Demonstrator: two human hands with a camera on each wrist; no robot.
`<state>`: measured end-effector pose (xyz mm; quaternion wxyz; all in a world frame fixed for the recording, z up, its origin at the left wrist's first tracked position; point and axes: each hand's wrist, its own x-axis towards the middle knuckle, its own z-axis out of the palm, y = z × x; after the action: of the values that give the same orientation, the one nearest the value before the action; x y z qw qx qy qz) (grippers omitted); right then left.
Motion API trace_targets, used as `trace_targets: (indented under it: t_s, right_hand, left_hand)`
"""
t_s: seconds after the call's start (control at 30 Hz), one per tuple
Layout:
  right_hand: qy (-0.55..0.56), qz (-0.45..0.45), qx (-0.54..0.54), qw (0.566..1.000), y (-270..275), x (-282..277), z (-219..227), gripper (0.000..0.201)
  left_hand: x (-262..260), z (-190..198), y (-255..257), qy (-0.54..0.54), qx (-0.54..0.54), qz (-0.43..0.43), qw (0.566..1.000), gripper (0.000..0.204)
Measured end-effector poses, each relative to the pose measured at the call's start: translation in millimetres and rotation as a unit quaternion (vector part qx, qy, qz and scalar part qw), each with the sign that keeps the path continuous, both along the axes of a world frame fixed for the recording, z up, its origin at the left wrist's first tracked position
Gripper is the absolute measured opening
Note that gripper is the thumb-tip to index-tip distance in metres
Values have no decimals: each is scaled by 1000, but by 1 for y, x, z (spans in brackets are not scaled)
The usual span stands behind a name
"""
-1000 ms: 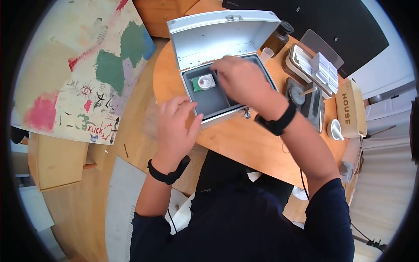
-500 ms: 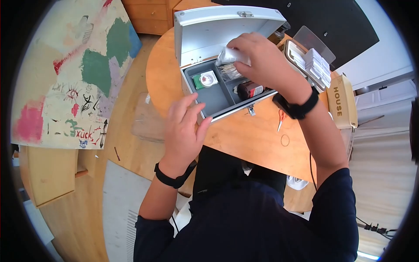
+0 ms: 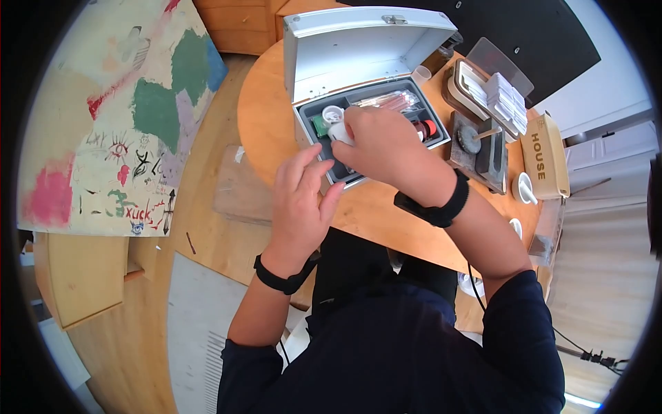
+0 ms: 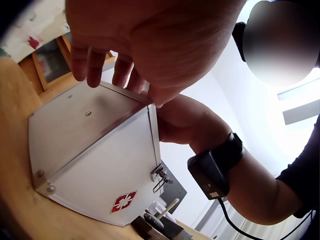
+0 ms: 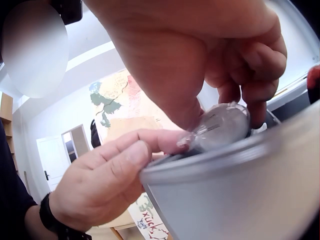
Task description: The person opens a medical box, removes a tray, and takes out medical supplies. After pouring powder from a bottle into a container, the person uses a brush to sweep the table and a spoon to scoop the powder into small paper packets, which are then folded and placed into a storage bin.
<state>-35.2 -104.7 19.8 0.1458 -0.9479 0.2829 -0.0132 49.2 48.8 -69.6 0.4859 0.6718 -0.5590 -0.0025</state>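
Observation:
The metal first-aid case (image 3: pixel 372 58) stands with its lid raised on the table. My right hand (image 3: pixel 386 141) reaches into its left compartment and pinches a whitish bundle in clear plastic wrap (image 5: pixel 222 127). Beside those fingers lie a green packet (image 3: pixel 320 125) and a white round roll (image 3: pixel 332 114). Further right, the tray holds a bag of cotton swabs (image 3: pixel 393 102) and a dark bottle with a red cap (image 3: pixel 429 129), partly behind my hand. My left hand (image 3: pixel 296 210), fingers extended, is at the case's left front edge.
Right of the case is a dark stone slab (image 3: pixel 493 181) with a round grey piece. Near it are a container of white packets (image 3: pixel 505 100), a clear cup (image 3: pixel 420 74), a white mortar (image 3: pixel 525 188) and a beige HOUSE box (image 3: pixel 545 155).
My right hand lifted the wrapped bundle from the right side of the tray, then carried it left and down into the left compartment. My left hand stayed by the case's left edge.

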Motion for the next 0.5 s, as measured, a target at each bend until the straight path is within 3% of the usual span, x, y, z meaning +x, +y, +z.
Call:
trace_targets:
  t_s: [0.1, 0.17, 0.23, 0.3, 0.43, 0.5]
  right_hand:
    - [-63, 24, -66, 995, 6, -8, -21, 29]
    - [-63, 4, -59, 996, 13, -21, -13, 27]
    - [-176, -29, -48, 983, 21, -41, -5, 22]
    - [-207, -48, -47, 976, 19, -78, 1, 16]
    - [-193, -288, -37, 937, -6, -188, -18, 13]
    - [-147, -354, -79, 920, -20, -245, -43, 13]
  left_hand:
    - [0, -4, -1, -2, -14, 0, 1000, 32]
    - [-1, -4, -1, 3, -10, -8, 1000, 33]
    - [-1, -4, 2, 19, 27, -7, 999, 32]
    - [-1, -4, 3, 22, 31, -18, 999, 31]
    - [-3, -6, 2, 19, 37, -31, 999, 30]
    - [-3, -7, 0, 11, 41, -29, 999, 30]
